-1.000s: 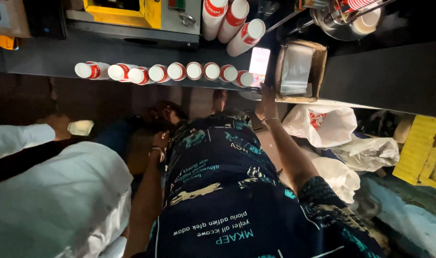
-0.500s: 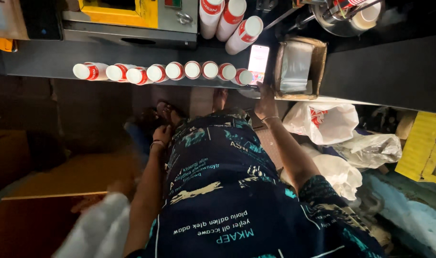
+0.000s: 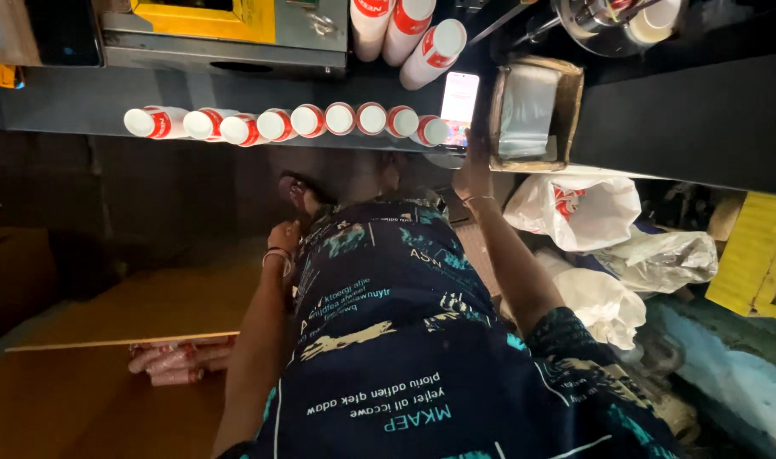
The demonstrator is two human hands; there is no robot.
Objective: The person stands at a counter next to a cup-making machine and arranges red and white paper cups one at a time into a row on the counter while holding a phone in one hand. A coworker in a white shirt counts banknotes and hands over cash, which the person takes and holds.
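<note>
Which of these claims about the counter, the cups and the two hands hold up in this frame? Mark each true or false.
1. A row of red-and-white paper cups lies along the edge of the dark counter. True.
2. The right hand reaches up to a lit phone at the counter edge. True.
3. The left hand holds one of the cups. False: it hangs by the patterned shirt, holding nothing that can be seen.
4. The cardboard box sits left of the cup row. False: it sits right of the phone.
5. White plastic bags lie below the counter on the right. True.
</note>
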